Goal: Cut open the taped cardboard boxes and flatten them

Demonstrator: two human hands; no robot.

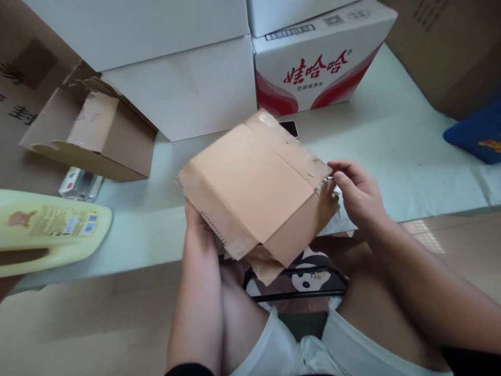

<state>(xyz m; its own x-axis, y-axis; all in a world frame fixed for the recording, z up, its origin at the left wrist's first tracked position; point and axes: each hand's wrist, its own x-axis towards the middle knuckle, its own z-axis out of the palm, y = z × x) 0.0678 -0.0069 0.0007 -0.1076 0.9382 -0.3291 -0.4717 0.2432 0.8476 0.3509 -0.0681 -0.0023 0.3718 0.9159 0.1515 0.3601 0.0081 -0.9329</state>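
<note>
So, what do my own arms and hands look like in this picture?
Your right hand is ungloved, with no ring or wristband visible. Your left hand is mostly hidden, so I can't tell about rings there. Both forearms are uncovered, with what look like black sleeves at the picture's bottom edge.

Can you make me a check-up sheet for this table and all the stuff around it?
Surface: pale green tablecloth, slightly wrinkled.
Things in hand: brown cardboard box, tilted, with ragged edges.
Clutter: pale yellow handled bottle; open cardboard carton; blue container; dark-screened device, partly hidden.
Hands: right hand pinches the box's right corner; left hand, fingers hidden, is against its left side.
Cables: nothing seen.
Surroundings: white carton; red-lettered water carton; tiled floor.
</note>
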